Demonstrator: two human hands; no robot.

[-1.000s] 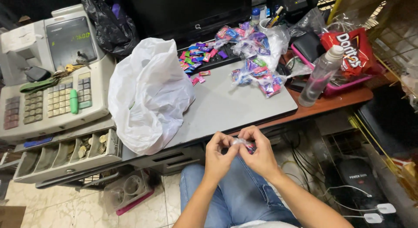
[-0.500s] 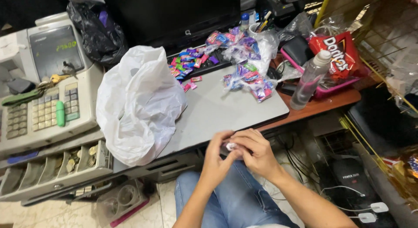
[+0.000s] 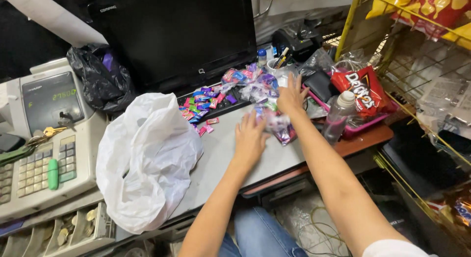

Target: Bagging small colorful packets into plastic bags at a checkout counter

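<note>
Both my arms reach forward over the grey counter (image 3: 221,159). My left hand (image 3: 250,137) lies flat with fingers spread, touching a small clear bag of wrapped candies (image 3: 280,128). My right hand (image 3: 291,96) is farther back, fingers spread, on a heap of clear bags with colourful candies (image 3: 248,82). Loose pink, blue and green wrapped candies (image 3: 200,106) lie scattered on the dark keyboard to the left of my hands. Neither hand closes around anything.
A crumpled white plastic bag (image 3: 147,159) lies left of my hands. A cash register (image 3: 41,139) with an open coin drawer (image 3: 59,232) stands far left. A black monitor (image 3: 181,36), black bag (image 3: 100,82), clear bottle (image 3: 338,117), red chip bag (image 3: 365,90) and yellow wire rack (image 3: 417,65) surround the counter.
Both hands were together near my lap, pinching a small wrapped piece. They have since parted and reached forward onto the candy bags on the counter. The camera has tilted up.
</note>
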